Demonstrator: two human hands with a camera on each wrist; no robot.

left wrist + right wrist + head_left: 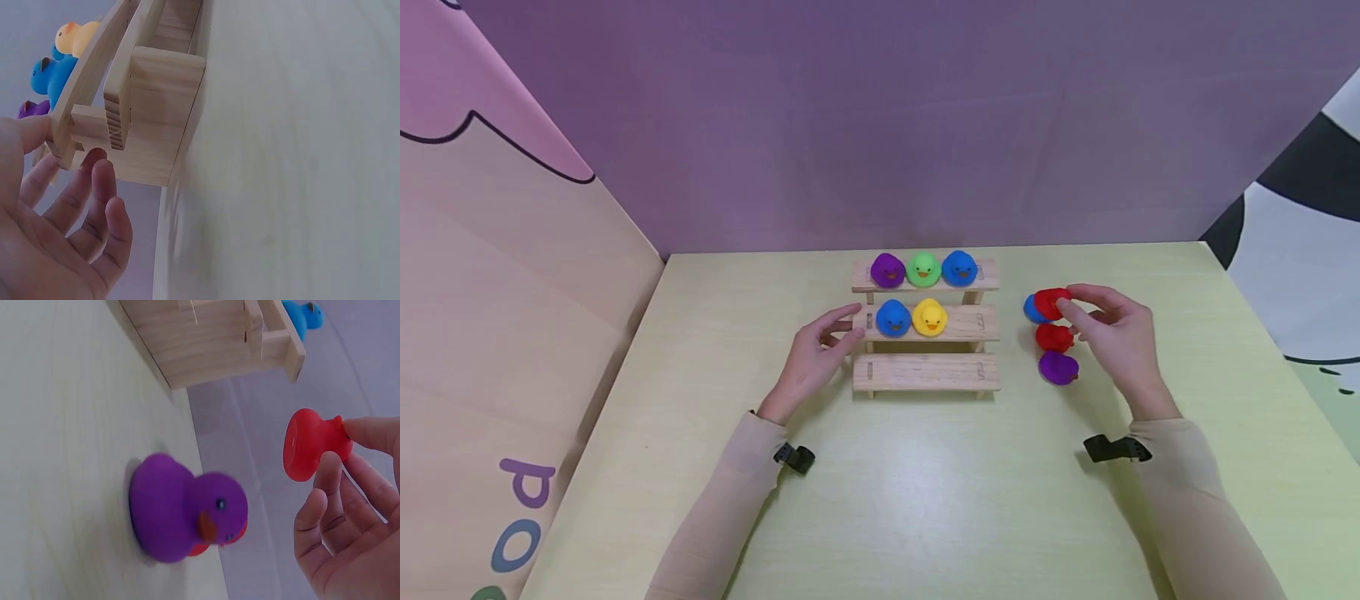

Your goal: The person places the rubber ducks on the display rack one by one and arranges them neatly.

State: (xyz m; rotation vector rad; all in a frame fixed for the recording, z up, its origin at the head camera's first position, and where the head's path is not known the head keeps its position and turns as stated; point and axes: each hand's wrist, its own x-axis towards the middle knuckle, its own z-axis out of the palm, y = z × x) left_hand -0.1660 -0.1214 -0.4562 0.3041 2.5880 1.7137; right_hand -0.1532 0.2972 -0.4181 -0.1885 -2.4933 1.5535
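My right hand (pixel 1118 343) pinches a red rubber duck (pixel 306 444) between thumb and fingers, lifted off the table. Beneath it in the head view a blue duck (pixel 1034 309) is partly covered. Closer to me lie a second red duck (pixel 1054 337) and a purple duck (pixel 1058 367). My left hand (pixel 814 357) holds the left end of a three-step wooden stand (pixel 927 372), thumb and fingers at the middle step. That step carries a blue duck (pixel 892 318) and a yellow duck (pixel 929 317).
On the top step sit a purple duck (pixel 888 271), a green duck (pixel 923 269) and another blue duck (pixel 959 268). The light wooden table (pixel 910 500) ends at a purple backdrop (pixel 925 125), with printed panels on both sides.
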